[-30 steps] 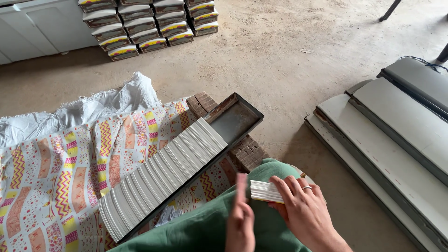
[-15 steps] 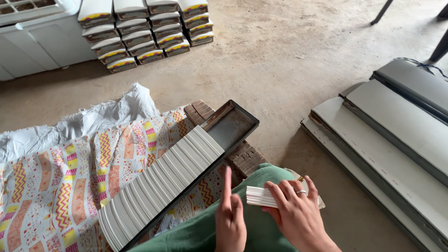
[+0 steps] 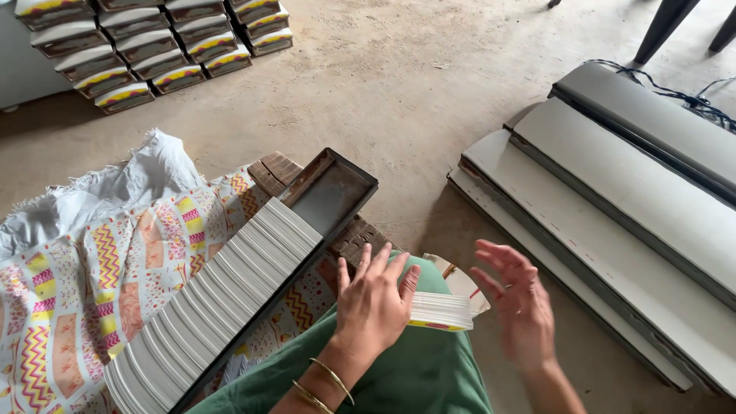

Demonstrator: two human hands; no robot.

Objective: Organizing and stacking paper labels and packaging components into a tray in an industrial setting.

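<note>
My left hand [image 3: 373, 300] lies flat on a small stack of white cards [image 3: 441, 311] resting on my green-clad knee [image 3: 418, 368], fingers spread and pressing its left end. Just right of the stack, my right hand [image 3: 517, 295] hovers open with nothing in it. To the left, a long dark metal tray [image 3: 337, 188] runs diagonally, packed with a row of white cards [image 3: 222, 287] standing on edge; its far end is bare.
A patterned sheet [image 3: 92, 284] over a wooden pallet [image 3: 276, 170] covers the left. Grey flat panels [image 3: 613, 207] lie stacked on the right. Filled boxes [image 3: 146, 54] are piled at the far left on the concrete floor [image 3: 429, 92].
My right hand let go of the card stack and moved off to the right. My left hand came down flat onto the stack, which now rests on my knee.
</note>
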